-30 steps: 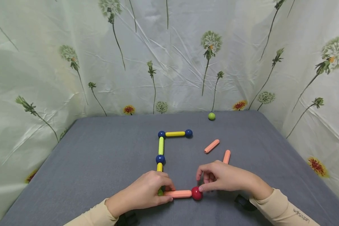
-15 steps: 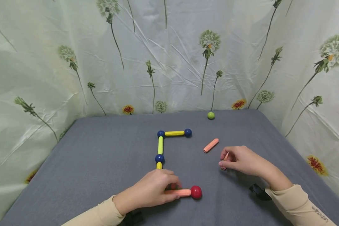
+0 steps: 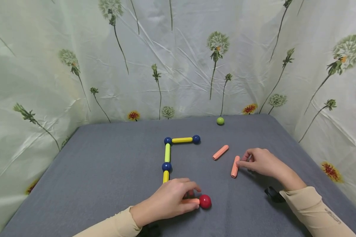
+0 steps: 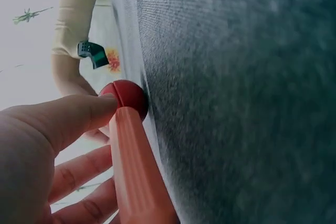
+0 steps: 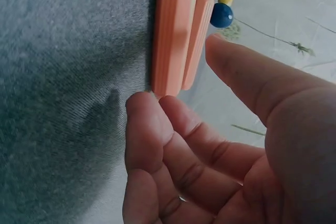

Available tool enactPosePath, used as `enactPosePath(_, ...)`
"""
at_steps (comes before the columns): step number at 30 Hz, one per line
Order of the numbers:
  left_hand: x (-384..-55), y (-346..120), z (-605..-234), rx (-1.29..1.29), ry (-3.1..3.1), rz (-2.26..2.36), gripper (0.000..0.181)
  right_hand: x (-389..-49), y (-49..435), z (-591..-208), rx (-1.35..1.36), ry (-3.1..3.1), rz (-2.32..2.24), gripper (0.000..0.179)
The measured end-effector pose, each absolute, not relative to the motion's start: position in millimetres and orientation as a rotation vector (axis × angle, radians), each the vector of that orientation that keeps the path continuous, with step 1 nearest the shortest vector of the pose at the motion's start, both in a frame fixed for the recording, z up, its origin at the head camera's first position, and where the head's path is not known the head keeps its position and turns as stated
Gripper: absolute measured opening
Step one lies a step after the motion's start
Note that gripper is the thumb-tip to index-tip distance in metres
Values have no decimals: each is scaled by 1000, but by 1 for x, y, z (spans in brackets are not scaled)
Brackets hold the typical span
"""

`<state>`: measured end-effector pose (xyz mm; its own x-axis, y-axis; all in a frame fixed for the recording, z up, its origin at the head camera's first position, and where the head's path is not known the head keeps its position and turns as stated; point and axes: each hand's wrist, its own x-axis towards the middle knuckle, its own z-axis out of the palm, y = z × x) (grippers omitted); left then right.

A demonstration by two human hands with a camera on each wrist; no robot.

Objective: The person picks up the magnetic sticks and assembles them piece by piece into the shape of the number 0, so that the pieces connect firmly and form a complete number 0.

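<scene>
- At the near middle of the grey cloth (image 3: 106,164), a salmon stick (image 3: 192,200) with its right end against a red ball (image 3: 205,201) and its left end out of sight under the left hand (image 3: 170,199).
- Around that stick, the left hand with loose, spread fingers, thumb on the near side; in the left wrist view, thumb tip over the edge of the red ball.
- Farther right, the right hand (image 3: 264,162) wide, with a clear gap between thumb and fingers in the right wrist view.
- At its fingertips, a second salmon stick (image 3: 234,168) flat on the cloth; touching or only just beside, impossible to tell.
- Behind and left of that, a third salmon stick (image 3: 220,152), lying aslant, apart from both hands.
- Beyond the left hand, a bent chain: a partly hidden yellow stick (image 3: 165,176), a blue ball (image 3: 166,167), a lime stick (image 3: 167,152), a corner blue ball (image 3: 167,140), another yellow stick (image 3: 182,140), an end blue ball (image 3: 196,139).
- Near the far edge, a green ball (image 3: 220,120).
- Behind the cloth, a pale flower-printed curtain (image 3: 181,42).
</scene>
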<state>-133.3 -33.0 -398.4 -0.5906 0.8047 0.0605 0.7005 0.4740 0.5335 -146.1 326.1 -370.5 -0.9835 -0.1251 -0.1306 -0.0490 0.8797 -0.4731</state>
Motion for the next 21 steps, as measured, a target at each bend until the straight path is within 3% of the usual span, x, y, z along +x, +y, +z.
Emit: enactPosePath(21,-132,-21,-401,1252,2515,768,28,-167,316,-379,-39,2823,-715,45)
